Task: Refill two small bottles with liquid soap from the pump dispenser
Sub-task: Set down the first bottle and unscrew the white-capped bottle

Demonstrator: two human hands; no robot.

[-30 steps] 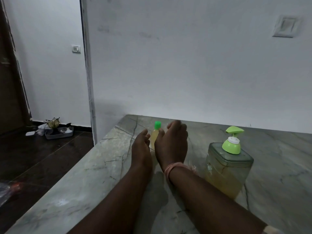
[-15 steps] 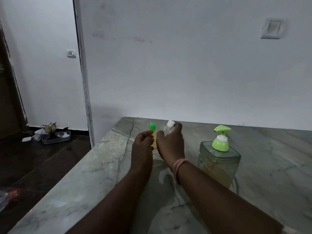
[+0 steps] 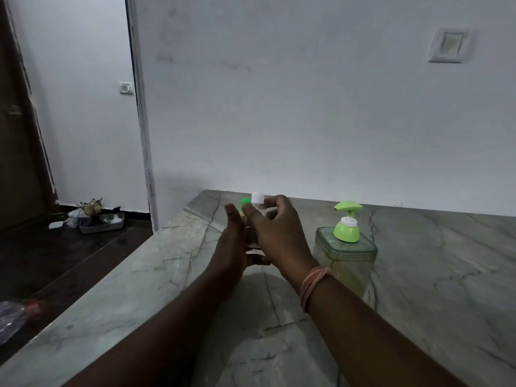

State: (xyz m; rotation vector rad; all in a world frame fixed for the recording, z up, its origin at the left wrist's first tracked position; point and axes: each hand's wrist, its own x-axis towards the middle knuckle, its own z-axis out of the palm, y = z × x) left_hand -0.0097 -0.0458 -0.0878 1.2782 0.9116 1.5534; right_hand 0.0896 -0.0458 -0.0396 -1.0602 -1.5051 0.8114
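Pinching white-capped bottle in right grip, left grip cupping it, pump dispenser beside

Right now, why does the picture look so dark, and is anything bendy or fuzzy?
Head view: dim light, so the hands and the small bottle with the white cap look murky; a soft shadow falls on the marble counter; the wide lens makes the door frame lean; the pump dispenser stays fairly sharp.

left hand: fingers straight, upright | right hand: fingers curled, pinching
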